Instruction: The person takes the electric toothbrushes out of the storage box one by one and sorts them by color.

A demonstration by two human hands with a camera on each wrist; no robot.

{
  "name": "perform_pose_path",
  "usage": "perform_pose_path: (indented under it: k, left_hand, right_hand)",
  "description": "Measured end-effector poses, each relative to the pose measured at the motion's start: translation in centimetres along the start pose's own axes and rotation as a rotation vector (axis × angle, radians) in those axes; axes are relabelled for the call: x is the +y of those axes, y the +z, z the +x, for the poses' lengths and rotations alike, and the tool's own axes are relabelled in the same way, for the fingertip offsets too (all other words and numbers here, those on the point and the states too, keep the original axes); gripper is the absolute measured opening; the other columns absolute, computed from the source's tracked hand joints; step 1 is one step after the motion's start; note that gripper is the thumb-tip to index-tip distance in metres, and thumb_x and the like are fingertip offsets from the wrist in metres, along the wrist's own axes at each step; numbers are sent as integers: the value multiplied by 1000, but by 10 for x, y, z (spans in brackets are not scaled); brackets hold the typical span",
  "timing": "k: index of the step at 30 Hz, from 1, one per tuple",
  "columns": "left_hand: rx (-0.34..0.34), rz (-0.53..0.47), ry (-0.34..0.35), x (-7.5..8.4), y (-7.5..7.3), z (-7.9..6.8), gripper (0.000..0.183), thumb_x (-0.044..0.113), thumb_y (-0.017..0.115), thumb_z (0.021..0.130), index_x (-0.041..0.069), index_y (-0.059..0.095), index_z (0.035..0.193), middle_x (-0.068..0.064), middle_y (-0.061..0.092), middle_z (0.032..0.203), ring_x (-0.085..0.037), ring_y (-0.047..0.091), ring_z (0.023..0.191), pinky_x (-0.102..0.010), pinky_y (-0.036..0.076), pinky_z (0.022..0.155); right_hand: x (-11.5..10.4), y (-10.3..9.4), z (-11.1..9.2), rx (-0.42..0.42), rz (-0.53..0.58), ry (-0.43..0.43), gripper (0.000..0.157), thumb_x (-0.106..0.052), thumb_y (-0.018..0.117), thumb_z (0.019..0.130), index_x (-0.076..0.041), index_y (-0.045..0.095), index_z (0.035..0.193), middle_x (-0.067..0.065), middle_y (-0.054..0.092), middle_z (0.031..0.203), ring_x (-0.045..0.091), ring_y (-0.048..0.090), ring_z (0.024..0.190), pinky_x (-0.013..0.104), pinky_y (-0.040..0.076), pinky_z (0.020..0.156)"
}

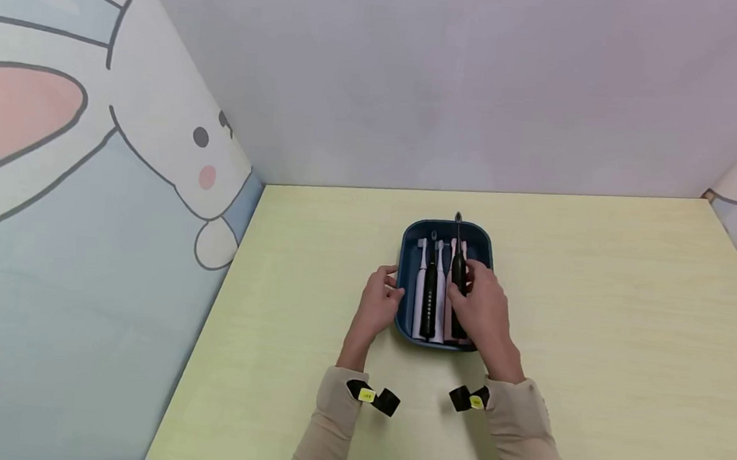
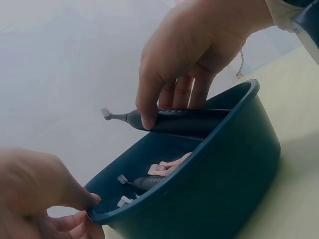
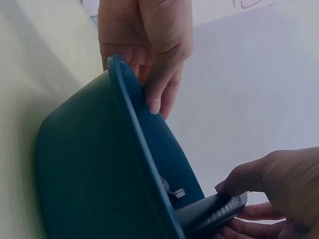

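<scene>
A dark blue-green bin [image 1: 439,347] stands on the table with several electric toothbrushes inside, side by side. My left hand [image 1: 379,301] grips the bin's left rim, thumb over the inside and fingers outside. Between thumb and fingers of my right hand [image 1: 484,308] is a black electric toothbrush [image 2: 182,121], its head raised above the rim and its lower end still within the bin. Lying below are another black toothbrush [image 1: 429,300], white toothbrushes [image 1: 419,295] and pink toothbrushes [image 1: 448,316], partly covered by the held one.
The pale wooden table [image 1: 607,335] extends to both sides of the bin. A plain wall [image 1: 458,85] rises behind it, and a wall with a cartoon rabbit [image 1: 152,170] stands at the left. Dark wrist straps sit on both sleeves [image 1: 338,408].
</scene>
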State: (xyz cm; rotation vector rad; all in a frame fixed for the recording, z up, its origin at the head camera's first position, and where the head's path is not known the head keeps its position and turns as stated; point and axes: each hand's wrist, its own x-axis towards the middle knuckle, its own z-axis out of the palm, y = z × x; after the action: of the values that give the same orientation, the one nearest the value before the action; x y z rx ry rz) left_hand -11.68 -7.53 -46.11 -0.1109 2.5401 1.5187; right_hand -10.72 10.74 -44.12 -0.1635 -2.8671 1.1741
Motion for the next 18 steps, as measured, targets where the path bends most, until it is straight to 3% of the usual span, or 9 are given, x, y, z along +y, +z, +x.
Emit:
perform_pose_path:
  k: [10,18]
  left_hand:
    - [3,10,-1,-1,2,2,44,7,54,96,9,44,139,-10,51,106,-18,53,83,-27,47,68]
    - [4,3,-12,-1,4,3,44,7,54,96,8,44,139,-9,50,105,-18,52,82,-27,47,67]
  right_hand:
    - [-3,-10,5,73,71,-30,55,-21,61,91,1,43,138,20,55,115,33,56,98,48,48,82]
    - [-2,-17,12,162,96,-79,50,-16,62,91,2,46,134,20,55,109,33,55,95,49,48,81]
